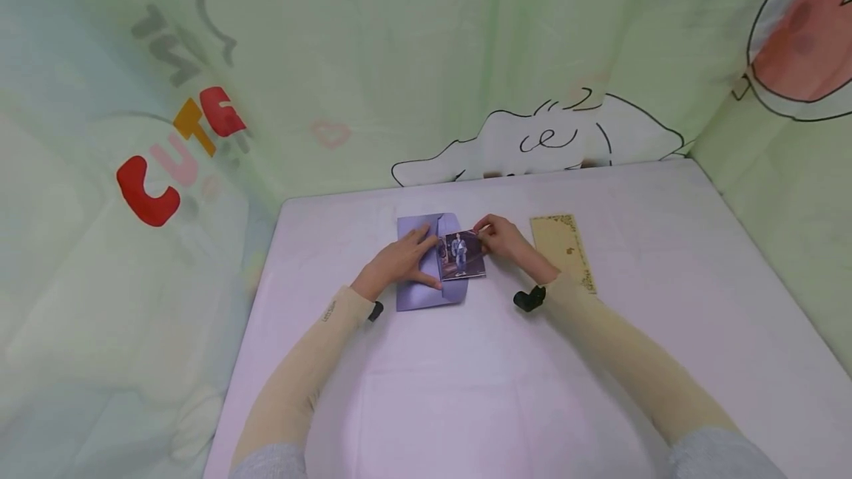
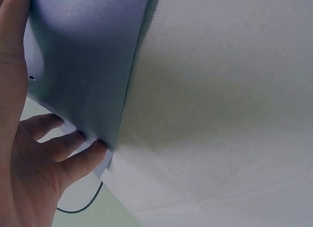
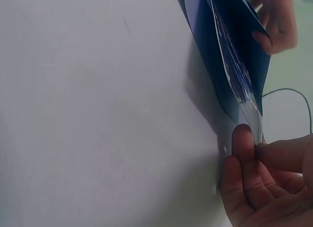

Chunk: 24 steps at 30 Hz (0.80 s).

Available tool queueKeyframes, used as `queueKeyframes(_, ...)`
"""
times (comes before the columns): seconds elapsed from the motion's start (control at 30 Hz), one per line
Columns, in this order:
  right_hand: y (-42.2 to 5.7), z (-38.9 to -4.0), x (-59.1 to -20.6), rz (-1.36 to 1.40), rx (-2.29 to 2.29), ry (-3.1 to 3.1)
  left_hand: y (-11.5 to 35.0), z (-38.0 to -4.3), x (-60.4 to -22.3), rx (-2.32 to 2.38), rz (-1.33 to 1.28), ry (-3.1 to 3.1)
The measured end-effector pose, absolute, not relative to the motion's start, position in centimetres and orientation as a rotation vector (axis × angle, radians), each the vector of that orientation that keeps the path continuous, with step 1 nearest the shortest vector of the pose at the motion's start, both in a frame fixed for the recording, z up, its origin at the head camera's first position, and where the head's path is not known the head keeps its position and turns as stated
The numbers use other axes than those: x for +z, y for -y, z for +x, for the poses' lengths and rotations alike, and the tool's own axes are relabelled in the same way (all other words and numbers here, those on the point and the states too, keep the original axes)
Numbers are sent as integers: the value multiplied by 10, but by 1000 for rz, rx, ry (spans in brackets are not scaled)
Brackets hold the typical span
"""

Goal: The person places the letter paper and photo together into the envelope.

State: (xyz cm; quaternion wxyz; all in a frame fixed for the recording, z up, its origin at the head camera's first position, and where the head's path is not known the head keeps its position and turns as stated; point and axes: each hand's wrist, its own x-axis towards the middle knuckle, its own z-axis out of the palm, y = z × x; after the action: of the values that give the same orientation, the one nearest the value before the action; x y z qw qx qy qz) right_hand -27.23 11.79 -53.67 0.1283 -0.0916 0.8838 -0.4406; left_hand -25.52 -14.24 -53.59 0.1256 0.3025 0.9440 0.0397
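A purple envelope [image 1: 416, 298] lies on the table with its flap [image 1: 458, 292] folded out to the right. Spread over its front panel is my left hand [image 1: 402, 257], gripping the panel at the mouth, with the thumb along the edge. In the right wrist view, the panel [image 3: 261, 70] stands raised from the flap. A small photo [image 1: 461, 257] of a standing person sits at the mouth, its left edge by the panel. My right hand [image 1: 501, 237] pinches the photo's upper right corner between thumb and fingers, seen closely in the right wrist view.
A yellowish card [image 1: 562, 242] with a dark ornamental border lies to the right, partly behind my right forearm. The white table [image 1: 439, 390] meets printed curtains [image 1: 399, 58] at the back. A thin dark cord [image 3: 288, 89] curves behind the envelope.
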Motion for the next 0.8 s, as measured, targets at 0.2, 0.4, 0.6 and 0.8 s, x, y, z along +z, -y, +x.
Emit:
queueKeyframes(0.2,-106,-272,-537,-277,-1303,-2553,142,-256,-535,132,873,-2740)
queueKeyframes(0.4,-97,-273,-536,-313,-1323,-2523,141,-257,-535,130,880,-2745)
queueKeyframes(0.6,-86,-275,-537,-339,-1329,-2498,140,-258,-536,131,883,-2740)
queueKeyframes(0.8,-73,-275,-538,-377,-1291,-2508,143,-257,-536,144,885,-2737)
